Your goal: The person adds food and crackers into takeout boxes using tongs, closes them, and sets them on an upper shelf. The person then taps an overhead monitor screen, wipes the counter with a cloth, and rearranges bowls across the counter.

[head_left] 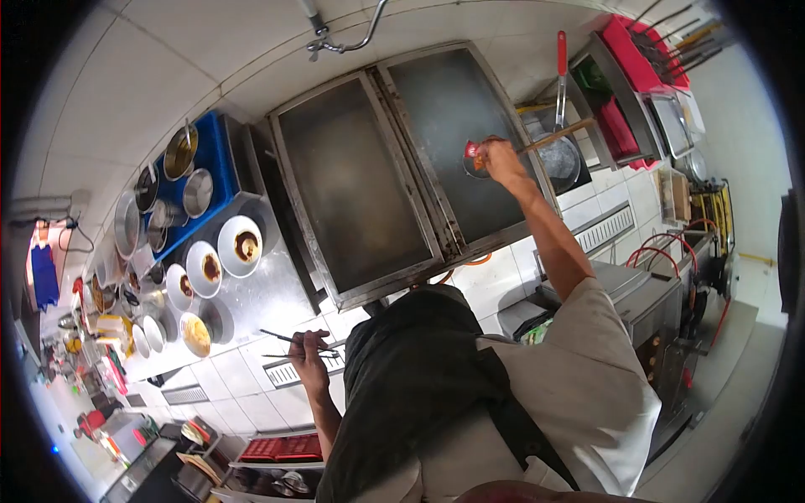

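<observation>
My left hand (310,359) is closed round dark chopsticks (281,337), held low beside my body near the floor grating. Stretched out over the right griddle-like dark panel (436,92), my right hand (501,159) is closed on a small red item (472,151), too small to identify. A dark round shape shows just under that item. Behind the right hand runs a wooden handle (570,134), reaching over a round pan (558,159); whether the hand touches it is unclear. The left dark panel (348,184) lies beside the right one, both in metal frames.
White bowls (241,246) with dark sauce stand on the steel counter (251,293) at left, by a blue tray (220,155) with metal pots. A red-handled utensil (562,59), a pink bin (641,59) and a faucet (323,42) are at the back.
</observation>
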The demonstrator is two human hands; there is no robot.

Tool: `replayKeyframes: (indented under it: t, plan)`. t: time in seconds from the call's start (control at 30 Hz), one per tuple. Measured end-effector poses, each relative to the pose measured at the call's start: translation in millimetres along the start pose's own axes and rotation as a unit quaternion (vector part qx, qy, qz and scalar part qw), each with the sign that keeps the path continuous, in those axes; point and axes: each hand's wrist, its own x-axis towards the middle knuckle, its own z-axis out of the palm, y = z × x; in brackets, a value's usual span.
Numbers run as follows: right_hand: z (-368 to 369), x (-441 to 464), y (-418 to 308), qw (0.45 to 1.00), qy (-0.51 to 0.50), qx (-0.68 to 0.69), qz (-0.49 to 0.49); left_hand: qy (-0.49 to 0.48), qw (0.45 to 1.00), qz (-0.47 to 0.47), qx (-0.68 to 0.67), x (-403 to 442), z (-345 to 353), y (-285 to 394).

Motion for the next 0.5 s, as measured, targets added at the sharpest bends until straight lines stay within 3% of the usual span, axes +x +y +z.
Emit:
replayKeyframes:
  t: [0.1, 0.17, 0.2, 0.23, 0.27, 0.3, 0.33, 0.37, 0.4, 0.43, 0.5]
  plan:
    - [-6.0, 7.0, 7.7, 0.999, 0.017, -0.025, -0.028, 0.061, 0.996, -0.01, -0.057, -11.7, -25.9, -21.6]
    - [-12.8, 7.5, 5.0, 0.999, -0.037, -0.021, 0.02, 0.181, 0.983, -0.029, 0.02, -27.0, -47.5, -51.6]
    - [-23.3, 5.2, -16.3, 1.0, 0.004, 0.009, -0.008, 0.203, 0.976, -0.048, 0.061, -35.3, -66.6, -74.4]
    - [-39.2, -2.0, -39.9, 0.981, -0.054, 0.161, 0.098, 0.253, 0.96, -0.115, 0.037, -45.2, -84.9, -97.2]
    - [-16.2, 2.9, 1.1, 0.992, -0.02, 0.123, 0.01, 0.265, 0.95, -0.137, 0.091, -56.5, -96.7, -106.0]
    - [-23.1, 3.0, -11.0, 0.949, -0.082, 0.284, 0.106, 0.287, 0.94, -0.133, 0.127, -68.7, -116.2, -138.4]
    - [-28.9, 7.1, -16.7, 0.971, -0.049, 0.233, 0.036, 0.351, 0.914, -0.153, 0.137, -75.6, -131.0, -178.3]
    - [-33.9, 12.0, -21.3, 0.984, -0.008, 0.176, -0.03, 0.386, 0.899, -0.187, 0.085, -77.6, -123.0, -150.2]
    - [-44.2, 14.5, -38.7, 0.985, -0.016, 0.171, -0.016, 0.397, 0.894, -0.178, 0.109, -81.2, -135.5, -169.3]
    - [-36.6, 22.0, -22.5, 0.964, -0.023, 0.262, -0.035, 0.412, 0.887, -0.175, 0.111, -85.2, -153.0, -202.4]
    - [-63.6, 22.2, -97.4, 0.986, -0.012, 0.124, -0.114, 0.365, 0.88, -0.226, 0.202, -92.8, -173.6, -202.7]
